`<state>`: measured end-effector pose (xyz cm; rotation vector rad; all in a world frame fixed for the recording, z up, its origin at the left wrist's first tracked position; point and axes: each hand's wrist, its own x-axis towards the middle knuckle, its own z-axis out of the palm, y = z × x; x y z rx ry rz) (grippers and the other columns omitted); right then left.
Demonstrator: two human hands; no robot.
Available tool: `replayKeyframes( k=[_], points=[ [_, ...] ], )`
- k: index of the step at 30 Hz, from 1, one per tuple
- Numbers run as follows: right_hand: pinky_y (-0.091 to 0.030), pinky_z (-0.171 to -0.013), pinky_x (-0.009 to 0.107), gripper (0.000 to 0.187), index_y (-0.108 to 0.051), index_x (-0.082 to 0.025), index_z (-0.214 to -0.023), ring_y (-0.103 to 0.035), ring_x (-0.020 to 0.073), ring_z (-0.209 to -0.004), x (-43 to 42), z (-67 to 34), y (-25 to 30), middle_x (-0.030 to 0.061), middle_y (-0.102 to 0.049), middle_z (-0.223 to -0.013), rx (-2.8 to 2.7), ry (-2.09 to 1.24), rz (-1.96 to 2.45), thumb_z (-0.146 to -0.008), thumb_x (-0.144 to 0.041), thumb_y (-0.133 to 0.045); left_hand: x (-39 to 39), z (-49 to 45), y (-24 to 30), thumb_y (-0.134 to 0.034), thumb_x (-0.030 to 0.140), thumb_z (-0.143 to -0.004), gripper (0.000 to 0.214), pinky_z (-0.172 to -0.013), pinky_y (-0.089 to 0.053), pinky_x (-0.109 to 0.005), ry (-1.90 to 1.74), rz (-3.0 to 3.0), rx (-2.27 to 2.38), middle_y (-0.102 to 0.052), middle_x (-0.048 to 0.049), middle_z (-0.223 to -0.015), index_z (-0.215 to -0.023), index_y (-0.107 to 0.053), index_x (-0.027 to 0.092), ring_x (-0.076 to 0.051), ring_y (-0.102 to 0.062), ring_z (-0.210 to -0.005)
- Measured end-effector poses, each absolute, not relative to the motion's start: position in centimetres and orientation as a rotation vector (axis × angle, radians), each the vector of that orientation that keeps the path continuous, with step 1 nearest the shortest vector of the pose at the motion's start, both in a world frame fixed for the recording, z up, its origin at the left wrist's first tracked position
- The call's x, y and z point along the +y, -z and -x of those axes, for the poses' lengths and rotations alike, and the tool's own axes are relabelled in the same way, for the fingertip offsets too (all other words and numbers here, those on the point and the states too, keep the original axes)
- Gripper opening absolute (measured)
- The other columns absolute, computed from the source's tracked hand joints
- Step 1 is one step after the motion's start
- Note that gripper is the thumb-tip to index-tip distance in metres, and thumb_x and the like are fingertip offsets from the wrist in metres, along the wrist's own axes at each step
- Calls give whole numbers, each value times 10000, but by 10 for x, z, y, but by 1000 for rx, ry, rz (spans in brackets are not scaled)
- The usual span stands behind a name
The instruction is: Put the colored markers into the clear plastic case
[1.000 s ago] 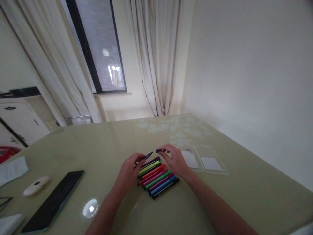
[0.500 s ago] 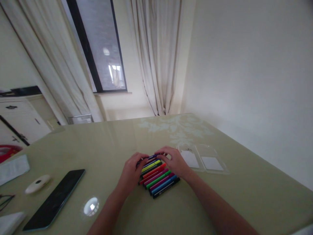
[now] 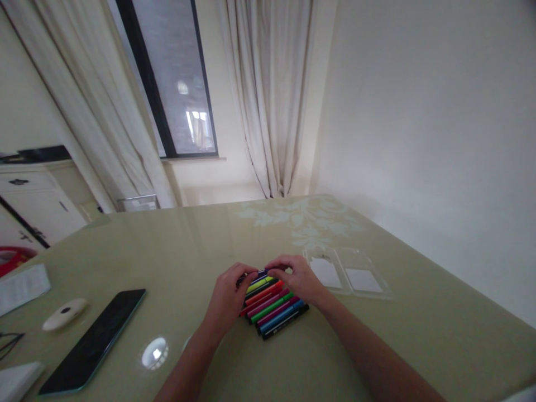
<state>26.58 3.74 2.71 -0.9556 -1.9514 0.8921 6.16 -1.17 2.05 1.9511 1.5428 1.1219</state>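
A row of felt-tip markers in several colours lies slanted on the table, side by side. Among them are a yellow marker (image 3: 259,283), a green marker (image 3: 272,308), a blue marker (image 3: 281,318) and, nearest me, a black marker (image 3: 286,322). At the far end of the row, my left hand (image 3: 228,289) pinches the left end of a dark blue marker (image 3: 262,273). My right hand (image 3: 296,277) pinches its other end between thumb and fingers. My fingers cover the ends of this marker and part of those beside it.
Right of the markers lies an opened clear plastic case (image 3: 343,273) with white inserts. To the left are a black tablet or phone (image 3: 94,340), a white oval device (image 3: 64,314), a pale flat packet (image 3: 25,288) and a white object (image 3: 19,381). A wall borders the table's right side.
Both hands have shifted slightly, my left hand a little to the right, so the fingertips are closer together on the dark blue marker. The rest of the row looks nearly the same.
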Motion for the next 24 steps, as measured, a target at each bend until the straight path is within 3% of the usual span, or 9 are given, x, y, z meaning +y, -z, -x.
replayKeyframes(
  k=[4, 8, 15, 21, 24],
  points=[
    [-527, -771, 305, 137, -792, -219, -924, -705, 194, -820, 43, -269, -20, 26, -790, -878, -2006, -791, 1024, -874, -240, -666, -7, -59, -10, -453, 375, -985, 318, -883, -520, -345, -1043, -2017, 1499, -733, -68, -1020, -1017, -736, 231, -226, -668, -962],
    [-514, -898, 338, 181, -785, -217, -972, -695, 203, -922, 49, -270, -8, 43, -785, -965, -2098, -666, 1059, -899, -194, -622, -2, -55, 0, -433, 345, -991, 331, -918, -516, -369, -991, -2046, 1526, -718, -81, -1036, -1028, -736, 219, -232, -662, -984],
    [-486, -987, 341, 237, -775, -212, -997, -665, 202, -1034, 55, -267, 1, 69, -766, -1042, -2165, -517, 1099, -956, -166, -545, 3, -64, 15, -363, 424, -1022, 414, -1065, -466, -446, -1194, -1932, 1681, -699, -101, -1148, -1088, -706, 201, -249, -624, -1121],
    [-444, -1076, 355, 309, -698, -192, -1223, -633, 211, -1178, 52, -259, 10, 101, -719, -1242, -2108, -464, 1251, -1011, -213, -473, 4, -81, 22, -301, 433, -1042, 451, -1103, -439, -462, -1277, -1832, 1747, -697, -101, -1155, -1091, -686, 204, -243, -617, -1153],
    [-430, -1094, 353, 318, -689, -200, -1239, -629, 213, -1202, 50, -253, 13, 101, -711, -1273, -2166, -482, 1219, -1034, -257, -453, 6, -87, 23, -313, 435, -1042, 434, -1120, -426, -456, -1354, -1804, 1699, -684, -102, -1180, -1120, -670, 201, -234, -608, -1174]
  ],
)
